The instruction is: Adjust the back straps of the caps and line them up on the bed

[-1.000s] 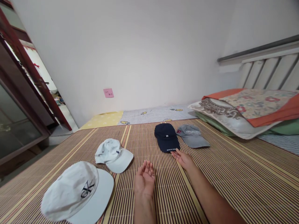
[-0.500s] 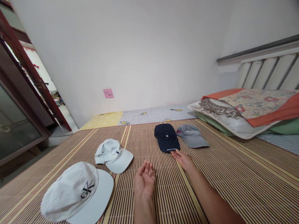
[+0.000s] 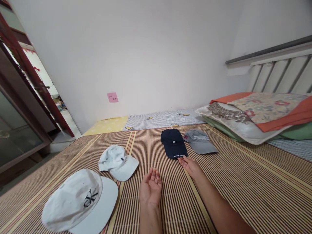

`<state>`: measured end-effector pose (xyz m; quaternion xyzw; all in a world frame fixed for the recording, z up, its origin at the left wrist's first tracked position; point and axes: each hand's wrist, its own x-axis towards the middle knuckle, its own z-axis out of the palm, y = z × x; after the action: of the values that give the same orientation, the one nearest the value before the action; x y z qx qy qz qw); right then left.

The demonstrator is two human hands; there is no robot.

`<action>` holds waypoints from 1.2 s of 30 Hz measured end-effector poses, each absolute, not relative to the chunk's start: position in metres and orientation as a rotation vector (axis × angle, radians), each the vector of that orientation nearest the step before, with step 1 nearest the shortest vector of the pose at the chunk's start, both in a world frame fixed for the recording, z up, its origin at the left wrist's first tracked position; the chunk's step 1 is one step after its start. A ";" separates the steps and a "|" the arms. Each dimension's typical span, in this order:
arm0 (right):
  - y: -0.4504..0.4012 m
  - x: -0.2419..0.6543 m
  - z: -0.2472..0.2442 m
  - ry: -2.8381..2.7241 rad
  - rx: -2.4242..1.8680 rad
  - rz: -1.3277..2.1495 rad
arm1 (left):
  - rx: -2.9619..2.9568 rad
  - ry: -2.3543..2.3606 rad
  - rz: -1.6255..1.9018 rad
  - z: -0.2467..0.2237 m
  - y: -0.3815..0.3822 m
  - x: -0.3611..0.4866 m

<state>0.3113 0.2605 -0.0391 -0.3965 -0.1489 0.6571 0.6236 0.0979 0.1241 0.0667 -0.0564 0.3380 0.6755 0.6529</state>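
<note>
Striped mat [image 3: 255,182] | left hand [image 3: 150,188]: palm up, unclenched | right hand [image 3: 192,167]: touching navy cap [image 3: 172,144], grip unclear

Here's the striped mat [image 3: 246,185], and on it: nearer white cap [image 3: 70,200], farther white cap [image 3: 113,159], then navy cap [image 3: 172,143] just beside grey cap [image 3: 200,143]!

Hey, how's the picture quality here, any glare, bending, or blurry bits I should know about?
In the head view, light is soft, with no harsh glare on the large white cap; the head view shows the red door frame leaning steeply, probably wide-lens distortion; also in the head view, writing on the pink note and navy cap brim is too small to read clearly.
</note>
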 end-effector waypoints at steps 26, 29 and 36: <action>0.266 0.311 -0.031 -0.302 -1.060 1.566 | -0.156 0.760 1.522 0.068 0.126 0.097; 0.263 0.310 -0.031 -0.341 -1.080 1.563 | -0.159 0.754 1.516 0.067 0.127 0.097; 0.254 0.303 -0.032 -0.462 -1.108 1.476 | -0.156 0.753 1.521 0.066 0.126 0.098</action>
<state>0.3028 0.2543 -0.0319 -0.4742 -0.1979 0.6316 0.5806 0.0982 0.1255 0.0660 -0.0690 0.3327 0.6717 0.6583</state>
